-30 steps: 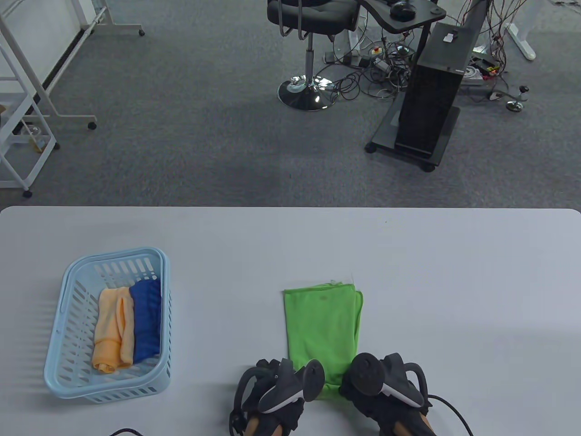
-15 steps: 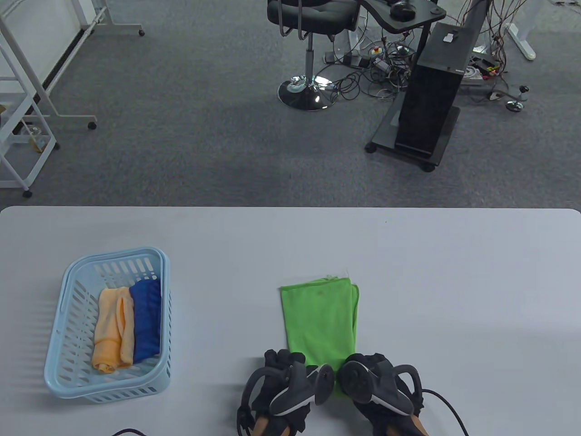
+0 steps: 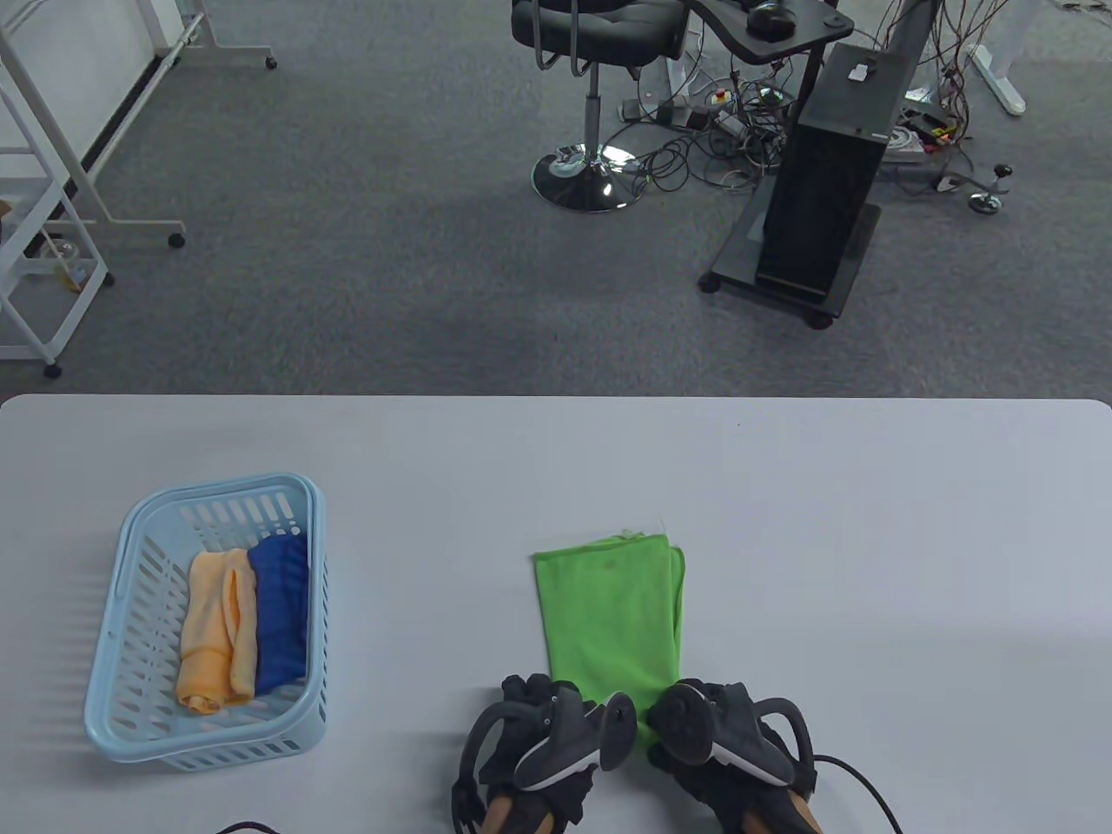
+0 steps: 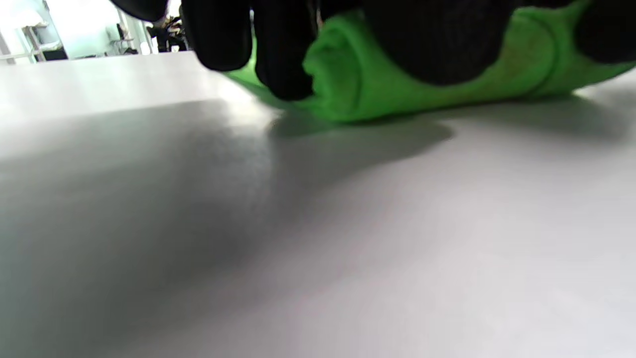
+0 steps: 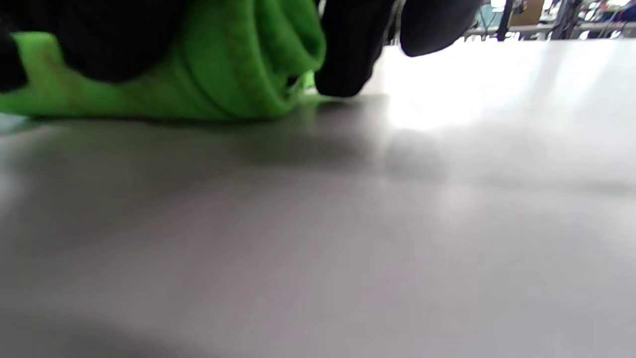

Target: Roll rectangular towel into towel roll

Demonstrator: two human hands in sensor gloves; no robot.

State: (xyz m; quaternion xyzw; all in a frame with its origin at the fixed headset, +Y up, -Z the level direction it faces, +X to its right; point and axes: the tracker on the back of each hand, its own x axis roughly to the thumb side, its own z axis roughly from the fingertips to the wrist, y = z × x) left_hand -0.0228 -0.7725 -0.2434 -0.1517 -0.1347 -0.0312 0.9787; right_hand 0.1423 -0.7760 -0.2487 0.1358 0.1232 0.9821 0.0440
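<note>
1. Now, the black-gloved left hand (image 3: 530,738) is curling round the rolled near end of the bright green folded cloth towel (image 3: 608,621).
2. Its long axis is running from the near table (image 3: 869,521) edge toward the far edge.
3. The black-gloved right hand (image 3: 725,738) is gripping likewise.
4. Leftward, the pale blue slotted plastic basket (image 3: 126,556) is holding an orange roll (image 3: 213,630) and a blue roll (image 3: 282,612).

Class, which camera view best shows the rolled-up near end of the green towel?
The left wrist view: the green towel curls into a roll under the left hand's fingers. The right wrist view shows the roll's other end; the table view hides it behind the trackers.

Green towel's (image 3: 608,617) rolled near end under both trackers
</note>
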